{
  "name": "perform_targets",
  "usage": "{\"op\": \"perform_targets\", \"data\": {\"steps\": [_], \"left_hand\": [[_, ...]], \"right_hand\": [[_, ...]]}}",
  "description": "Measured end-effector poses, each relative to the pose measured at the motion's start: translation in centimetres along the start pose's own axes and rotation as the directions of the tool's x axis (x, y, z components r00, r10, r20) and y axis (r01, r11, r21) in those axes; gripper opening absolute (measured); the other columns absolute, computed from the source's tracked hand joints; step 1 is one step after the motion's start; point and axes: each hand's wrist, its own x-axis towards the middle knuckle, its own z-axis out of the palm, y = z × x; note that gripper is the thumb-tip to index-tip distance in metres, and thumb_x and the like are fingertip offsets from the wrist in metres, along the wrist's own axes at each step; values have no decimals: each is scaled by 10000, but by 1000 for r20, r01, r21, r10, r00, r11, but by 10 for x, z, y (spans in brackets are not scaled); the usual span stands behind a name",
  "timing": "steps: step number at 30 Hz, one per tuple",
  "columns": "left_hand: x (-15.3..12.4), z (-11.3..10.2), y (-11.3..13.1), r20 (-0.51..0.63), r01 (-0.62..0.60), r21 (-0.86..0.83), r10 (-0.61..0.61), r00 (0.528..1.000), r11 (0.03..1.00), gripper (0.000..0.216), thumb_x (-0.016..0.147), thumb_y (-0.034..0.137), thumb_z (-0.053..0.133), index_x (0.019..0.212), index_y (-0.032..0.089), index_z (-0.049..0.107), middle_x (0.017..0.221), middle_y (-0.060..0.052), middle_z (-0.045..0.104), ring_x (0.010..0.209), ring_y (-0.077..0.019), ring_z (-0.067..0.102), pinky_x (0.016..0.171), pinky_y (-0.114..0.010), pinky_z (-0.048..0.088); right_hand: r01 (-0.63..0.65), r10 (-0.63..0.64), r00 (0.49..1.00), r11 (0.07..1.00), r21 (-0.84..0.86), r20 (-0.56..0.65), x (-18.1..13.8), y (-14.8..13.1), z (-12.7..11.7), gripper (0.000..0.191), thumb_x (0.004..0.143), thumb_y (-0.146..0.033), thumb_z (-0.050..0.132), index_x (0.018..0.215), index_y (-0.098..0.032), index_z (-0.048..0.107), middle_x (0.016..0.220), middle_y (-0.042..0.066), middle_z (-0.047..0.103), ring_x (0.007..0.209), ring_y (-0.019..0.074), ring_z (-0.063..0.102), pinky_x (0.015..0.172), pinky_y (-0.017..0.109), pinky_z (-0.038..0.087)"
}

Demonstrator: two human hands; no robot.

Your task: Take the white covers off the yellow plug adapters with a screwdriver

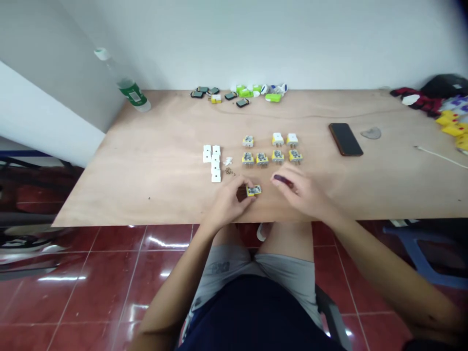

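Observation:
My left hand (234, 197) pinches a small yellow-and-white plug (254, 190) near the table's front edge, its inner parts facing up. To the right, my right hand (298, 190) is closed around a screwdriver (283, 181) with a dark red handle; its tip cannot be made out. Beyond my hands stand several opened plugs (262, 159) with pins toward me, and two plugs with white covers (278, 139) behind them. Left of these lie white plug covers (216, 165), a little pile of small white pieces (228, 161) and tiny brass-coloured screws (229, 171).
A phone (345, 139) and a grey flat piece (371, 133) lie on the right of the wooden table (175, 195). Along the wall are dark small cases (230, 96), green-and-white items (248, 91) and a bottle (133, 92). A white cable (442, 157) reaches in from the right.

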Motion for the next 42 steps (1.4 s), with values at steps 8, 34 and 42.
{"op": "perform_targets", "data": {"steps": [8, 34, 42], "left_hand": [[0, -1, 0, 3, -28, -25, 28, 1000, 999, 209, 974, 178, 829, 1141, 241, 720, 1130, -38, 791, 1067, -250, 740, 965, -388, 563], [0, -1, 1, 12, 20, -23, -19, 1000, 1000, 157, 968, 214, 815, 1072, 242, 701, 1119, -49, 803, 1093, -275, 755, 990, -428, 581], [1, 0, -2, 1, -10, -40, 10, 1000, 999, 306, 950, 212, 885, 1224, 245, 751, 1218, -72, 826, 1143, -282, 774, 1039, -446, 609]], "right_hand": [[5, -4, 1000, 996, -87, 10, -13, 15, 43, 95, 1112, -292, 771, 1151, -209, 793, 1006, 67, 719, 841, 218, 714, 779, 349, 547], [-28, 26, 991, 1000, -12, -129, -12, 12, 65, 97, 992, -137, 692, 956, -207, 749, 839, 22, 694, 701, 155, 629, 668, 293, 495], [-52, 60, 991, 996, 69, -120, -6, 12, 57, 91, 1033, -201, 699, 962, -213, 756, 836, 31, 685, 687, 169, 587, 676, 319, 510]]}}
